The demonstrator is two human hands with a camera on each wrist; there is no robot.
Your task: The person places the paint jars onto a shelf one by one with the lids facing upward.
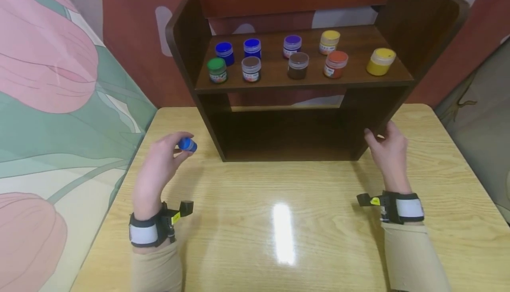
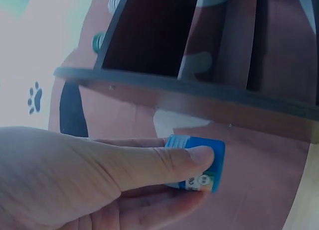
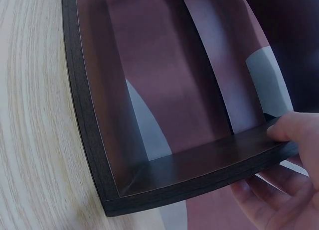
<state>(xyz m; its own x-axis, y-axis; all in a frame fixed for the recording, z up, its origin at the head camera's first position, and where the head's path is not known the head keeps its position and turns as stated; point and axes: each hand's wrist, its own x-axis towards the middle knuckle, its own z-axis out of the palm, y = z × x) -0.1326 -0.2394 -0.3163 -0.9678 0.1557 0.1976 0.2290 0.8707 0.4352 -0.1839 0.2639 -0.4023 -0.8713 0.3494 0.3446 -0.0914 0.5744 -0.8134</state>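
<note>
Left of the shelf, my left hand (image 1: pixel 159 163) pinches a small blue paint jar (image 1: pixel 187 144) between thumb and fingers, tilted above the table. In the left wrist view, the thumb lies across the jar (image 2: pixel 197 160), and part of its label shows. A dark brown wooden shelf (image 1: pixel 287 157) stands on the table. My right hand (image 1: pixel 390 150) grips its right side panel low down. In the right wrist view, the thumb is on the panel's inner face and the fingers are on the outer side.
Paint jars stand on the upper board (image 1: pixel 275 83): green (image 1: pixel 217 71), blue (image 1: pixel 224 53), purple (image 1: pixel 292 46), red (image 1: pixel 335 64), yellow (image 1: pixel 380 62) and several others. The shelf's lower compartment is bare. A light wooden table (image 1: pixel 255 194) lies below, with patterned walls behind.
</note>
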